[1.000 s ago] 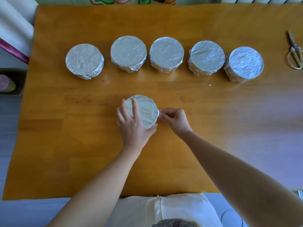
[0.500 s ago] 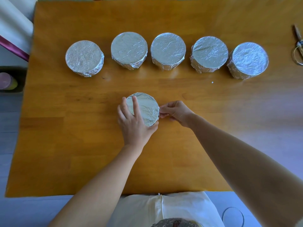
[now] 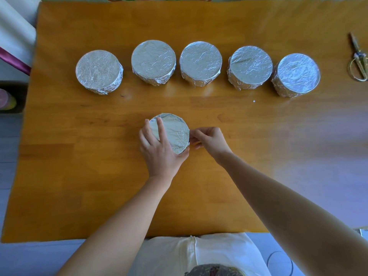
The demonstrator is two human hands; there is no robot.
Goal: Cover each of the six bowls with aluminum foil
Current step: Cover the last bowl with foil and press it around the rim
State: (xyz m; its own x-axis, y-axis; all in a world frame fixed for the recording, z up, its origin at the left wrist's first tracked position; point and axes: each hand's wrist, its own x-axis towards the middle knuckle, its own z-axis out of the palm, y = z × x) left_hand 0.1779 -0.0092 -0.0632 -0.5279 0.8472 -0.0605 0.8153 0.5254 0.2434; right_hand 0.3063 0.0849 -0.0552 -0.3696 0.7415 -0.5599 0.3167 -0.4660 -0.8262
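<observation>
On the table [image 3: 79, 156], nearer the body than the row behind: bowl [image 3: 172, 131], upright and round, so without a long axis. Stands between the hands and touches both.

Grip of left hand [image 3: 159, 152]: clamped on the bowl from the left and near side, forefinger laid across the top, other fingers down the left wall, thumb at the near rim.

Grip of right hand [image 3: 211, 140]: closed at the right rim, fingertips [image 3: 196, 134] pinching the foil [image 3: 179, 140] where it turns down the wall.

Hands apart, with only the bowl between them, neither nearer than the other. Far rim free of both.

Likely step: crimping the last foil edge, probably by turning the bowl under the left hand to feed fresh rim to the right. Right side therefore the working side.

Well apart, behind: five capped bowls [image 3: 200, 61] in a row, foil pressed down their walls. Appears to be the sixth and last in hand.

At the far right edge: scissors [image 3: 358, 58], well away from either hand.
</observation>
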